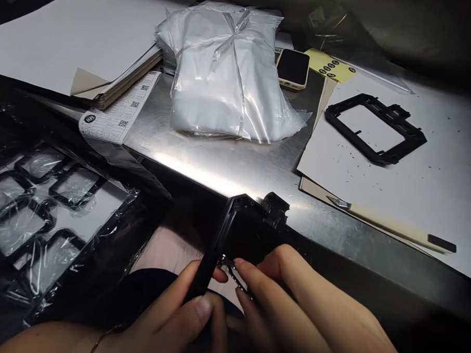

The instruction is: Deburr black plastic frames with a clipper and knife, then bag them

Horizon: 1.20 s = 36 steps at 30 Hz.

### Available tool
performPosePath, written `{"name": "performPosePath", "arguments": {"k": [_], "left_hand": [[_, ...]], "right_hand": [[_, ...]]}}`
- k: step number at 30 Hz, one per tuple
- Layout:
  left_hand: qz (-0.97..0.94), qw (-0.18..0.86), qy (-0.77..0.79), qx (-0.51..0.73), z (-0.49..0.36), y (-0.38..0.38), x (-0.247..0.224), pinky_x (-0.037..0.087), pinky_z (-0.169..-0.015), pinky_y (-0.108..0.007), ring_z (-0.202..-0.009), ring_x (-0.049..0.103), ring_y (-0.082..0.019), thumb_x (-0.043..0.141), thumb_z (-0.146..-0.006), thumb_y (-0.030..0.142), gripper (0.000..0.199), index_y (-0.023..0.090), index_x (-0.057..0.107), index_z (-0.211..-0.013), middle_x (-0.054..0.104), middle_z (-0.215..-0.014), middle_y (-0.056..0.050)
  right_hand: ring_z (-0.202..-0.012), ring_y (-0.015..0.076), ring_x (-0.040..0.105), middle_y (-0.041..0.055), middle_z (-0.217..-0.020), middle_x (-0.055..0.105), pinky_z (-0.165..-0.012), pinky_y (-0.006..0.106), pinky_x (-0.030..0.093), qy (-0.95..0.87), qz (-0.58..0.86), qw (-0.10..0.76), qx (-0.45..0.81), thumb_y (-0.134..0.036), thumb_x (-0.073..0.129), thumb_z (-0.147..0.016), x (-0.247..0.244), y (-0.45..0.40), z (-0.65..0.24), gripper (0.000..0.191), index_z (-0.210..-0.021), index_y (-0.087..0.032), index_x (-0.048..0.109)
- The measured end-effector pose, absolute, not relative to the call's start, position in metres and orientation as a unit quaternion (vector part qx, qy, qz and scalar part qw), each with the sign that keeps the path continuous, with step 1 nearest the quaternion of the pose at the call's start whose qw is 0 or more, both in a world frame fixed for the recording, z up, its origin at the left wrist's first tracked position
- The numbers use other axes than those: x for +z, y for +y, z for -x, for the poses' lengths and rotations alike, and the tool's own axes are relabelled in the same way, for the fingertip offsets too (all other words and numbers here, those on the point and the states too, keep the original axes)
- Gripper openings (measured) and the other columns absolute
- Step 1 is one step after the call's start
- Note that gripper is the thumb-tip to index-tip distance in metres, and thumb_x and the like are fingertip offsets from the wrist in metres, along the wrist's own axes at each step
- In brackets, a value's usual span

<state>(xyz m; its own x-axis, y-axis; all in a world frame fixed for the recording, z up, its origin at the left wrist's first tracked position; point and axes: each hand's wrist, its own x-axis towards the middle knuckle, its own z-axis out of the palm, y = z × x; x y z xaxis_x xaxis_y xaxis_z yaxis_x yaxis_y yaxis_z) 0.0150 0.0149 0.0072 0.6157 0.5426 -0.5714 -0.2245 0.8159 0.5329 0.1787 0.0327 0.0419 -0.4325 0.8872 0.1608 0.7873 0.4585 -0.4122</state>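
Note:
In front of me, below the table edge, my left hand [190, 312] grips the long side bar of a black plastic frame [217, 238]. The frame is tilted up, and a clip-like block sticks out from its top side. My right hand [292, 298] has its fingertips closed on a thin, shiny-edged dark piece [231, 270] at the frame's inner side. Whether this piece belongs to the frame, I cannot tell. A similar black frame [361, 145] lies flat on white sheets at the right. A craft knife [389, 222] rests along the sheets' near edge.
A tied stack of clear plastic bags [224, 87] sits mid-table beside a phone [293, 68] and a yellow sticker sheet [334, 66]. Large paper sheets [78, 34] and a label strip [113, 121] lie left. Several wrapped black frames [18, 224] are at lower left. Dark shavings dot the right-hand sheets [446, 185].

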Motion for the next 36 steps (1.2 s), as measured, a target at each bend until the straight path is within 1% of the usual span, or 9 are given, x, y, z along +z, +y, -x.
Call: {"name": "performPosePath", "arguments": {"k": [5, 9, 13, 16, 21, 25, 29, 34, 36], "left_hand": [[-0.215, 0.877, 0.370, 0.219, -0.015, 0.015, 0.008, 0.042, -0.068, -0.037, -0.061, 0.054, -0.015, 0.043, -0.079, 0.044, 0.042, 0.016, 0.032, -0.108, 0.054, -0.057, 0.002], [-0.156, 0.890, 0.375, 0.205, -0.015, 0.018, 0.009, 0.046, -0.068, -0.043, -0.079, 0.057, -0.020, 0.049, -0.076, 0.045, 0.050, 0.017, 0.029, -0.112, 0.055, -0.059, 0.001], [-0.136, 0.899, 0.350, 0.225, -0.016, 0.018, 0.009, 0.045, -0.076, -0.048, -0.095, 0.056, -0.024, 0.049, -0.078, 0.041, 0.039, 0.017, 0.035, -0.106, 0.056, -0.061, 0.000], [-0.142, 0.890, 0.360, 0.239, -0.013, 0.021, 0.007, 0.047, -0.072, -0.043, -0.096, 0.057, -0.025, 0.047, -0.078, 0.042, 0.044, 0.018, 0.031, -0.111, 0.058, -0.057, 0.001], [-0.320, 0.821, 0.393, 0.264, 0.005, 0.057, 0.005, 0.043, -0.055, -0.029, -0.059, 0.063, -0.021, 0.038, -0.083, 0.037, 0.038, 0.014, 0.040, -0.115, 0.056, -0.044, 0.003], [-0.335, 0.870, 0.334, 0.140, 0.015, 0.099, 0.004, 0.025, -0.032, -0.016, -0.034, 0.055, -0.014, 0.040, -0.081, 0.033, 0.035, 0.006, 0.057, -0.097, 0.050, -0.033, 0.001], [-0.310, 0.891, 0.321, 0.079, 0.011, 0.113, -0.002, 0.017, -0.025, -0.015, -0.022, 0.040, -0.008, 0.038, -0.082, 0.033, 0.037, 0.003, 0.060, -0.087, 0.042, -0.030, 0.004], [-0.304, 0.874, 0.348, 0.149, 0.010, 0.071, -0.011, 0.043, -0.052, -0.018, -0.055, 0.058, -0.009, 0.052, -0.076, 0.028, 0.017, 0.014, 0.050, -0.086, 0.060, -0.066, -0.002], [-0.294, 0.862, 0.387, 0.144, 0.014, 0.057, -0.013, 0.040, -0.046, -0.016, -0.042, 0.048, -0.003, 0.044, -0.082, 0.028, 0.013, 0.016, 0.046, -0.077, 0.053, -0.062, 0.004]], "right_hand": [[-0.045, 0.0066, 0.046, -0.0013, -0.062, 0.048, -0.038, 0.016, 0.040, -0.814, 0.476, 0.207, 0.259, -0.015, 0.040, -0.081, 0.041, 0.036, -0.188, 0.013, -0.075, -0.020, 0.050], [-0.065, 0.0070, 0.055, -0.0019, -0.079, 0.053, -0.055, 0.013, 0.049, -0.769, 0.457, 0.241, 0.376, -0.015, 0.044, -0.081, 0.040, 0.040, -0.203, 0.019, -0.095, -0.027, 0.052], [-0.072, 0.0105, 0.056, 0.0016, -0.083, 0.051, -0.058, 0.017, 0.051, -0.797, 0.492, 0.170, 0.308, -0.022, 0.052, -0.079, 0.035, 0.043, -0.215, 0.028, -0.106, -0.023, 0.049], [-0.067, 0.0099, 0.055, 0.0020, -0.084, 0.049, -0.054, 0.018, 0.051, -0.805, 0.495, 0.187, 0.270, -0.022, 0.051, -0.079, 0.034, 0.043, -0.220, 0.027, -0.106, -0.023, 0.048], [-0.094, 0.0130, 0.054, 0.0011, -0.104, 0.050, -0.074, 0.019, 0.049, -0.750, 0.539, 0.281, 0.259, -0.023, 0.052, -0.078, 0.041, 0.044, -0.234, 0.021, -0.099, -0.029, 0.053], [-0.116, 0.0204, 0.041, -0.0002, -0.128, 0.043, -0.091, 0.036, 0.039, -0.731, 0.535, 0.238, 0.351, -0.031, 0.056, -0.076, 0.041, 0.048, -0.234, 0.018, -0.093, -0.032, 0.058], [-0.112, 0.0252, 0.046, 0.0046, -0.118, 0.054, -0.087, 0.043, 0.040, -0.654, 0.558, 0.189, 0.474, -0.037, 0.059, -0.071, 0.026, 0.034, -0.223, 0.019, -0.088, -0.030, 0.063], [-0.072, 0.0154, 0.064, 0.0050, -0.096, 0.060, -0.067, 0.030, 0.052, -0.537, 0.536, 0.301, 0.578, -0.031, 0.051, -0.077, 0.001, -0.009, -0.211, 0.016, -0.090, -0.024, 0.058], [-0.075, 0.0149, 0.064, 0.0061, -0.099, 0.059, -0.070, 0.029, 0.050, -0.528, 0.512, 0.320, 0.598, -0.029, 0.051, -0.077, 0.000, -0.017, -0.213, 0.016, -0.090, -0.022, 0.058]]}}
